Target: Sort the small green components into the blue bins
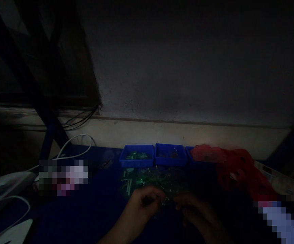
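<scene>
The scene is very dark. My left hand (141,207) is closed in a pinch, thumb against the fingers; whatever small thing it may hold is hidden. Facing it, my right hand (200,210) has its fingers bent and apart, with nothing visible between them. Just beyond both hands lies a heap of clear and green plastic packets (149,179) with small shiny pieces. Behind the heap, a blue bin (122,158) holds green pieces. Beside it, a second blue bin (171,162) has small metal-looking parts in it.
A red mesh bag (238,169) lies at the right, partly over a third blue bin (189,154). A clear round bag (107,159) lies left of the bins. White cables (74,137) loop at the left above the blue tabletop (86,210). A grey wall (187,78) stands behind.
</scene>
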Action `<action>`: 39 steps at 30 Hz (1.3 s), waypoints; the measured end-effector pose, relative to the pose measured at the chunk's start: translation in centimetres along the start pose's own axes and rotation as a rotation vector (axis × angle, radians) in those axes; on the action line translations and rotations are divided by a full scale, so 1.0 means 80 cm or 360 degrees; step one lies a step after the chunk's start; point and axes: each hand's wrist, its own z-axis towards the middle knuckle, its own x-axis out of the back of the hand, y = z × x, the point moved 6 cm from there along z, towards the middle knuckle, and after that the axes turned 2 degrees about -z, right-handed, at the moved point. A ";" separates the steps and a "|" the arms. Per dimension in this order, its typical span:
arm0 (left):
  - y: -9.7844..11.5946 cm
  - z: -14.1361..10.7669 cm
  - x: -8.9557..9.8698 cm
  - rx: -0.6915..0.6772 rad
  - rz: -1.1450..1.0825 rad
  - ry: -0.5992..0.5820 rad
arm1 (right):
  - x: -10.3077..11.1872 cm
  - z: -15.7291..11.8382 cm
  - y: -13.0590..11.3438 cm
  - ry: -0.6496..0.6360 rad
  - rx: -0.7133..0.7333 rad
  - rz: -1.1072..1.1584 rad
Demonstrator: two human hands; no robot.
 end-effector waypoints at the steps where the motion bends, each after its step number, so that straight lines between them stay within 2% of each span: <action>1: 0.001 0.000 -0.001 -0.0016 0.0016 -0.0014 | 0.000 0.001 0.001 0.0002 0.0000 -0.0014; 9: 0.001 -0.001 -0.003 -0.0063 0.0108 -0.0062 | 0.002 -0.001 -0.001 0.0068 -0.0071 -0.0089; 16: 0.008 0.000 0.000 -0.0100 0.0245 -0.0036 | 0.011 0.005 -0.020 0.0227 0.0032 -0.0191; 21: 0.015 -0.002 0.000 -0.0298 0.0494 -0.0048 | 0.036 0.046 -0.035 0.0273 0.0148 -0.0446; 25: 0.016 -0.003 -0.004 -0.0355 0.0582 -0.0116 | 0.053 0.089 -0.035 0.0220 0.0179 -0.0500; 28: 0.018 -0.004 -0.006 -0.0386 0.0652 -0.0171 | 0.056 0.102 -0.033 0.0223 0.0231 -0.0605; 34: 0.023 -0.015 -0.016 -0.0512 0.0938 -0.0364 | 0.033 0.064 -0.036 0.0204 0.0403 -0.0987; 39: 0.021 -0.020 -0.026 -0.0571 0.1110 -0.0455 | 0.018 0.039 -0.021 0.0195 0.0401 -0.1270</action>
